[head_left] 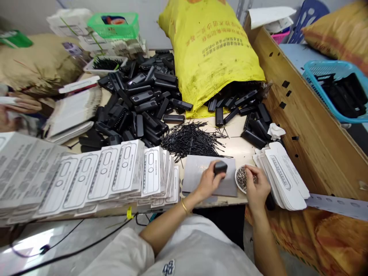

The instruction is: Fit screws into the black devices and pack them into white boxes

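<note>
My left hand (pixel 207 183) grips a small black plastic housing (pixel 220 167) over a grey pad (pixel 192 174) at the table's front edge. Right beside the pad stands a small white bowl (pixel 237 181) of tiny metal screws (pixel 242 178). My right hand (pixel 258 188) is at the bowl's right side, thumb and fingers pinched together at the screws; whatever is between the fingertips is too small to see. Beyond the pad lies a heap of thin black sticks (pixel 194 138).
Black plastic housings (pixel 143 96) pile up behind, some spilling from a yellow sack (pixel 212 57). Stacks of printed white cards (pixel 126 165) line the front left; more cards (pixel 283 176) stand at right, near a wooden board (pixel 310 115). Another person's hand (pixel 24 103) shows at far left.
</note>
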The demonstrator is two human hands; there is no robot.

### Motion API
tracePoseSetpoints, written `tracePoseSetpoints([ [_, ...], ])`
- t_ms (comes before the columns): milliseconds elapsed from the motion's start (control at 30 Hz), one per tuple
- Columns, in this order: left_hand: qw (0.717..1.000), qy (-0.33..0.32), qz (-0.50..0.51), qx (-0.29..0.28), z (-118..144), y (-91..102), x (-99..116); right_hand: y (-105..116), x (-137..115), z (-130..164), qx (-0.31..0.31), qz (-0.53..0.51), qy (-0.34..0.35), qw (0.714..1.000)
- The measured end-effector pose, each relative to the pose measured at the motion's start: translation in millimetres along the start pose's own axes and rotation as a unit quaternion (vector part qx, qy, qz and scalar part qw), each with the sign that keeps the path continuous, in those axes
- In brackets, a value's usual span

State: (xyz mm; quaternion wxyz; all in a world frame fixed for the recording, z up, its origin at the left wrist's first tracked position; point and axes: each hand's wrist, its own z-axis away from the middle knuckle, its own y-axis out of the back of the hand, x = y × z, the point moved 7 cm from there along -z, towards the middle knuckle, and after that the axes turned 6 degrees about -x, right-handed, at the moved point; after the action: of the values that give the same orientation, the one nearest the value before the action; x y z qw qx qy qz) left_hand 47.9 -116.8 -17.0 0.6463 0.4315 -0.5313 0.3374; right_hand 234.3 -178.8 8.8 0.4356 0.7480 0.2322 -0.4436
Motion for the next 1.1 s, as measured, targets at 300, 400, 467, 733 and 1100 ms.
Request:
tracePoseSetpoints([
  [300, 0.978, 0.101, -0.113, 0.144, -74.1, 36.3, -19.5, -10.9, 4.6, -35.5, -0.165, 0.146, 0.051, 0.974],
  [400, 0.983, 0.085, -0.125, 0.108, -85.8, 23.5, -21.7, 14.0, 11.2, -32.6, -0.079, 0.214, 0.071, 0.971],
  [467, 0.987, 0.062, -0.110, 0.097, -87.6, 14.8, -22.5, 40.2, 18.7, -32.5, -0.018, 0.292, 0.058, 0.954],
  [733, 0.990, 0.081, 0.030, 0.113, -105.0, -5.9, -27.1, 71.8, 48.7, -34.5, -0.116, 0.514, -0.065, 0.848],
  [1100, 0.999, 0.009, -0.043, 0.031, -101.7, -38.0, -5.7, 104.4, 67.1, -75.4, -0.188, 0.409, -0.168, 0.877],
])
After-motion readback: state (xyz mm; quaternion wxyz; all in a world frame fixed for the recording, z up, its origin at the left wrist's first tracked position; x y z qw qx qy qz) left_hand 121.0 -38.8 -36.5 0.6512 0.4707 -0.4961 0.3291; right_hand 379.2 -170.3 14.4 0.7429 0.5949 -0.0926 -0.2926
